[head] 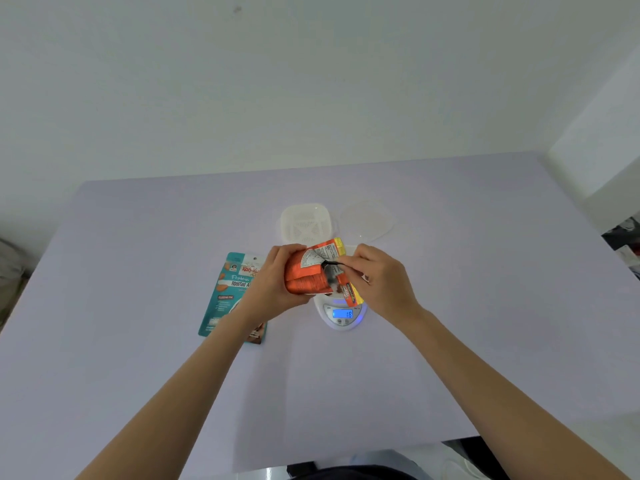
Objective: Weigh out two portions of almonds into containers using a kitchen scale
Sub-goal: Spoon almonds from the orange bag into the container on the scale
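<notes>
- Tabletop point(138, 341): pale lilac surface, set against a white wall.
- Kitchen scale point(341, 315): white, round-fronted, near the middle of the tabletop. Its blue lit display reads 18. The platform is largely hidden behind the hands and the packet.
- Orange packet point(313, 271): crumpled foil snack bag with a yellow edge strip and a printed nutrition panel, held in the air directly above the scale, lying roughly sideways with one end toward the right hand. Contents not visible.
- Left hand point(273, 278): grip wrapped around the left body of the orange packet, fingers curled over the top, thumb beneath.
- Right hand point(377, 277): grip pinched together on the packet's right end, at a dark spot on the foil. Whether the bag is torn open there cannot be told.
- Teal almond bag point(230, 296): flat on the tabletop just left of the scale, label reading "Roasted" face up, partly covered by the left forearm.
- White container point(304, 223): square with rounded corners and a perforated base, on the tabletop just beyond the scale, no almonds seen inside.
- Clear lid point(367, 220): translucent, rounded, lying beside the white container on its right.
- A container on the scale platform cannot be confirmed; only a white edge shows behind the packet.
</notes>
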